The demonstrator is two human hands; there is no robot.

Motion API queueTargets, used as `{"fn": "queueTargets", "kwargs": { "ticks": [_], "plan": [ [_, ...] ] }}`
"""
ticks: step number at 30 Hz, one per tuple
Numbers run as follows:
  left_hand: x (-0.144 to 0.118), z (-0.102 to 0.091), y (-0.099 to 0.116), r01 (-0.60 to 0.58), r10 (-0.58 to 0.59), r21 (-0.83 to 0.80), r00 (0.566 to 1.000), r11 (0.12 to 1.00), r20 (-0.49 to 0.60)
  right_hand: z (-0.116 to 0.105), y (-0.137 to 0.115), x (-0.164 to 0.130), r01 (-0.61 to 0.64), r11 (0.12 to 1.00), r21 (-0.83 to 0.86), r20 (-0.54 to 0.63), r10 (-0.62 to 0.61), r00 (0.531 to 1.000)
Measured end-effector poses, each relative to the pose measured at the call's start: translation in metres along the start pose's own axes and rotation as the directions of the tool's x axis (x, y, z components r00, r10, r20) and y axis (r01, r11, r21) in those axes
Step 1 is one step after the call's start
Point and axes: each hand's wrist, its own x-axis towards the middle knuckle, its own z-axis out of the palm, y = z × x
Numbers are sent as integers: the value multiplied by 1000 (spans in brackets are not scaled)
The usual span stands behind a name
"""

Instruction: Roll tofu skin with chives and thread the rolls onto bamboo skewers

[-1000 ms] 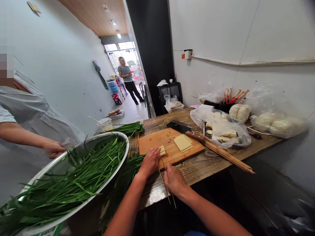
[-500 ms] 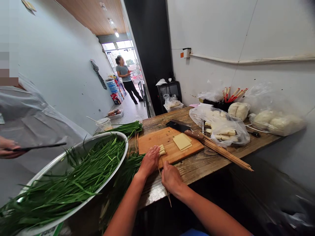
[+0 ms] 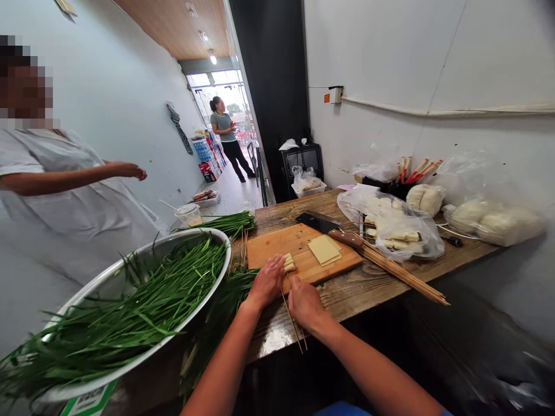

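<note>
On the wooden cutting board [image 3: 273,237], a few pale yellow tofu-skin rolls [image 3: 289,263] lie side by side. My left hand [image 3: 267,281] presses down on them, its fingers laid across their left ends. Close by on the right, my right hand [image 3: 304,301] is closed in a pinch on a thin bamboo skewer [image 3: 292,322] at the board's front edge. Two skewer ends stick out below my hands toward the table's edge. Whether a tip is inside the rolls is hidden. Flat yellow tofu-skin sheets [image 3: 324,249] rest on the board to the right.
A cleaver [image 3: 346,238] lies across the board's back right corner, beside a skewer bundle [image 3: 403,276]. A big metal bowl of green chives [image 3: 173,294] stands left. Behind are a plastic bag of white pieces [image 3: 392,225] and a co-worker [image 3: 78,202] at left.
The view has shifted slightly. My right hand still pinches the skewer by the rolls, and the skewer ends below have spread apart. The left co-worker's dark tool is out of sight.
</note>
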Motion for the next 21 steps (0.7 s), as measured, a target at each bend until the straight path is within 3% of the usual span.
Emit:
{"fn": "queueTargets", "kwargs": {
  "ticks": [2, 4, 6, 8, 10, 12, 14, 17, 21],
  "plan": [
    [-2, -3, -1, 12, -15, -71, 999, 997, -40, -1, 3, 1, 10, 1000, -17, -24, -10, 1000],
    [-4, -8, -2, 63, -83, -128, 985, 990, -155, -2, 7, 2, 19, 1000, -4, -43, -19, 999],
    [-6, -14, -6, 184, -223, -156, 931, 970, -290, -1, 10, 1, 21, 999, 30, -59, -20, 998],
    [-8, -21, -10, 304, -339, -156, 882, 940, -326, 1, 14, -2, 19, 998, 64, -80, -14, 997],
    [-11, -28, -13, 316, -339, -128, 909, 940, -244, 4, 18, -8, 15, 995, 96, -88, -7, 996],
    [-15, -33, -14, 236, -247, -102, 962, 966, -120, 6, 23, -14, 7, 993, 119, -77, 2, 997],
    [-19, -34, -12, 173, -175, -84, 984, 981, -25, 7, 27, -20, 5, 991, 136, -58, 3, 998],
    [-26, -29, -8, 187, -185, -53, 982, 981, 43, 7, 29, -29, 15, 992, 125, -35, -11, 999],
    [-29, -20, -3, 255, -255, -2, 967, 967, 22, 5, 22, -41, 47, 998, 33, -22, -46, 999]
  ]
}}
